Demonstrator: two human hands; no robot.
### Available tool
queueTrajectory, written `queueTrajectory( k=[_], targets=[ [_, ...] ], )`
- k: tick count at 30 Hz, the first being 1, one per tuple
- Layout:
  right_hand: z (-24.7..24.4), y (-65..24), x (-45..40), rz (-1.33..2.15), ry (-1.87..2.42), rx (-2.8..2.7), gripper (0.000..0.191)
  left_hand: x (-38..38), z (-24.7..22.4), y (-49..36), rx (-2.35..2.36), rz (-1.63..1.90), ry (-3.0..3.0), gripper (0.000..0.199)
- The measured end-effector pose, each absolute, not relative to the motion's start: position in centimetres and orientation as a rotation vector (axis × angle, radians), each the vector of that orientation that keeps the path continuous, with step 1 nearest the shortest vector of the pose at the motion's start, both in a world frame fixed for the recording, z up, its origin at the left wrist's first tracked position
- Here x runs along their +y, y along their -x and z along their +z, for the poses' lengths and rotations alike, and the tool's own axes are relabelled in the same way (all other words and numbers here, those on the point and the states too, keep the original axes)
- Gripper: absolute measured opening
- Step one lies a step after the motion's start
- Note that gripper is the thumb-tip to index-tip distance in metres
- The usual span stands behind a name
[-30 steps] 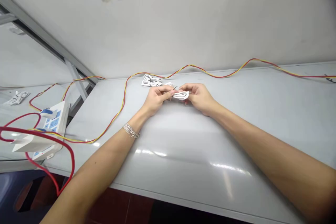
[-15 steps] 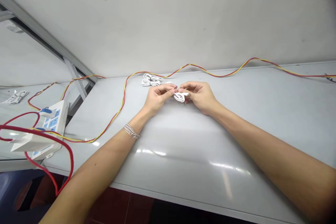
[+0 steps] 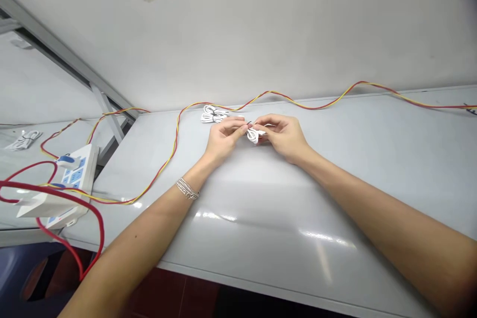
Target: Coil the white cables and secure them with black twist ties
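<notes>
Both hands meet over the back middle of the grey table [image 3: 238, 194], at a small coiled white cable [image 3: 254, 135]. My left hand [image 3: 225, 138] pinches the cable's left side between thumb and fingers. Opposite it, my right hand [image 3: 280, 135] has its fingertips closed on the right side of the same coil. A short dark strand shows between the fingertips. Just behind my left hand lies a white cable bundle [image 3: 213, 114] with a dark tie round its middle.
A red and yellow twisted wire [image 3: 176, 131] runs along the wall and curves across the table's left side. At the left are a white power strip [image 3: 84, 171] with plugs, a thick red cable [image 3: 100, 223] and another white cable bundle [image 3: 24, 140].
The fingertips have shifted slightly around the coil, and the coil has turned a little. The dark strand now stands out more between my fingers.
</notes>
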State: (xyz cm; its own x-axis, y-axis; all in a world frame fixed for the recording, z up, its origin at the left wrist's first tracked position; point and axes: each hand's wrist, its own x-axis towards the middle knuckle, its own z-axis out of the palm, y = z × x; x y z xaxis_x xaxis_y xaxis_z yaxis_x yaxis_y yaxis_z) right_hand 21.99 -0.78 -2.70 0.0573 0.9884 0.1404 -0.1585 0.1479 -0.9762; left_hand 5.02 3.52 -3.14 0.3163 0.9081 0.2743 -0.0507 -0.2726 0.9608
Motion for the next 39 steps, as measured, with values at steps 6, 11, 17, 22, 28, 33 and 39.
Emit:
queueTrajectory(
  k=[6, 11, 17, 22, 28, 33, 39],
  targets=[
    [-2.63, -21.91, -1.07, 1.088, 1.050, -1.201, 0.030, 3.53, -3.07, -4.95, 0.782, 1.121, -1.402, 0.026],
    [-2.49, -21.85, -1.20, 1.084, 1.052, -1.233, 0.030, 3.55, -3.16, -4.93, 0.797, 1.127, -1.376, 0.023],
    [-2.61, -21.81, -1.19, 1.081, 1.079, -1.234, 0.030, 3.43, -3.06, -4.93, 0.794, 1.138, -1.410, 0.019],
    [-2.85, -21.84, -1.07, 1.029, 1.084, -1.274, 0.029, 3.45, -3.17, -4.90, 0.781, 1.147, -1.487, 0.024],
    [-3.12, -21.96, -0.94, 0.937, 1.084, -1.359, 0.021, 3.50, -3.52, -5.01, 0.772, 1.135, -1.485, 0.028],
    [-2.99, -21.93, -0.91, 0.930, 1.119, -1.346, 0.020, 3.52, -3.43, -5.09, 0.745, 1.112, -1.432, 0.032],
    [-2.75, -21.90, -0.85, 1.023, 1.105, -1.253, 0.025, 3.53, -3.29, -5.05, 0.735, 1.091, -1.406, 0.035]
  ],
)
